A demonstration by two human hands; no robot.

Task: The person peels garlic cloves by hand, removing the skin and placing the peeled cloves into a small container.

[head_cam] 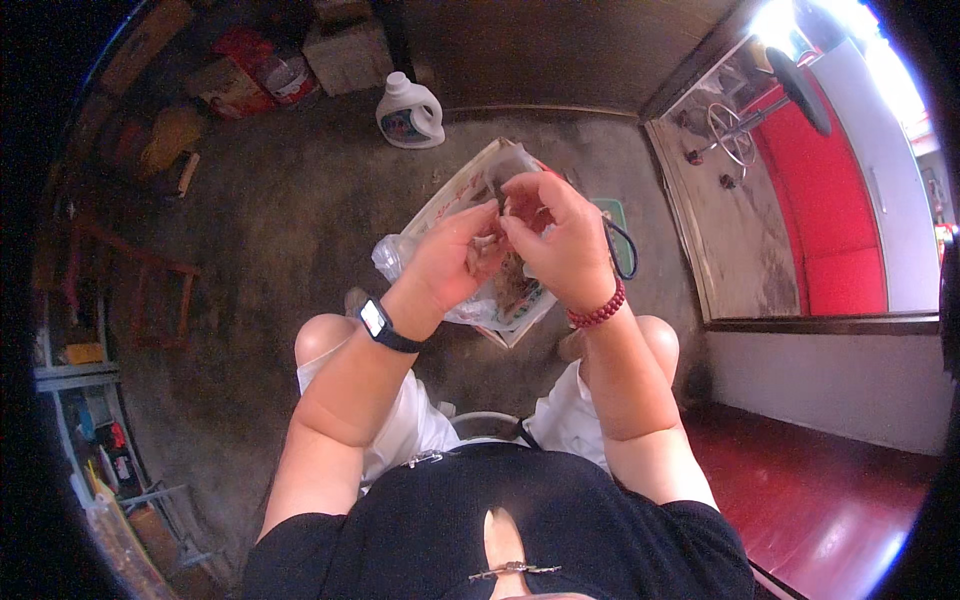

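My left hand (pixel 457 259), with a smartwatch at the wrist, and my right hand (pixel 559 236), with a red bead bracelet, meet above a cardboard box (pixel 442 202). Fingertips of both hands come together around something small that I cannot make out. Under them, a clear plastic bag (pixel 476 311) lies spread over the box and bunches up at its left side. Brownish contents show through the plastic beneath my hands. Part of a green plastic basket (pixel 611 214) with a dark looped cord (pixel 626 247) shows right of the box.
A white detergent jug (pixel 409 112) stands on the concrete floor beyond the box. Cartons (pixel 349 56) and a red-and-white tub (pixel 289 79) are at the upper left. Metal shelving (pixel 82 379) runs along the left. A wheeled stool (pixel 731 139) is beyond the doorway, right.
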